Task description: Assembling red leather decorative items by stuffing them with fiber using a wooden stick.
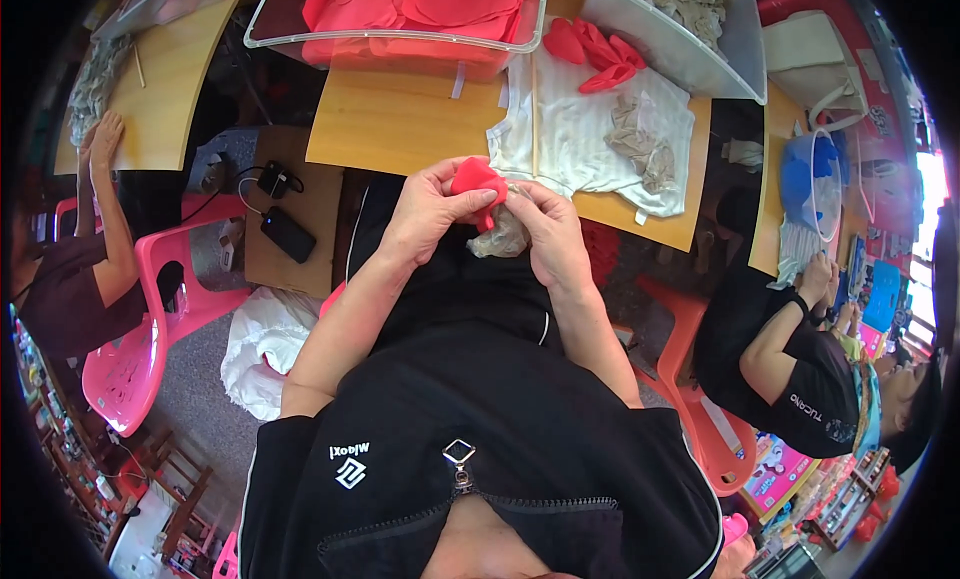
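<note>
My left hand (428, 211) pinches a red foam pad (478, 179) from the left. My right hand (549, 229) holds a beige sheer stocking piece (500, 237) against the pad's lower right. Both hands meet over my lap, just in front of the wooden table's (400, 119) near edge. The pad's lower part is hidden by my fingers and the beige fabric.
On the table lie a white garment (570, 129), more beige pieces (640, 139) and red pads (595, 49). A clear bin of red pads (420, 14) and a bin of beige pieces (690, 24) stand behind. A phone (288, 233) rests on a stool. People sit at left (70, 269) and right (790, 369).
</note>
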Tool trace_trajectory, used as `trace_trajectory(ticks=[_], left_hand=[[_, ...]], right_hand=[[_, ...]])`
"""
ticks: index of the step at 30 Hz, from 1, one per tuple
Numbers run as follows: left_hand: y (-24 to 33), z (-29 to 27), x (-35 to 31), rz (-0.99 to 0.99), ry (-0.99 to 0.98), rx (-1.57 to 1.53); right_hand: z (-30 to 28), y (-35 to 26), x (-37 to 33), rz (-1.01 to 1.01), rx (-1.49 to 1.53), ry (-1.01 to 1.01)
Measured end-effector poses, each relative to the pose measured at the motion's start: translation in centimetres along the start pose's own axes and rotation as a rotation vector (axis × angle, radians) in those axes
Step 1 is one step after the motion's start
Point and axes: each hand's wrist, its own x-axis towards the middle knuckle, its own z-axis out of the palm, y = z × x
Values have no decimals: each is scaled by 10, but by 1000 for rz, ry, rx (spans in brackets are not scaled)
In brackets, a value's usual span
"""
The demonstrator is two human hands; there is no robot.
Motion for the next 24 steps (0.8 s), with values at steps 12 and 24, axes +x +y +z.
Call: trace_trajectory(ticks=[12,24], left_hand=[[-3,20,10,-88,-18,-14],[-1,37,23,-91,-47,40]], right_hand=[[-19,6,7,-217,-290,206],[-26,1,12,-361,-313,247]])
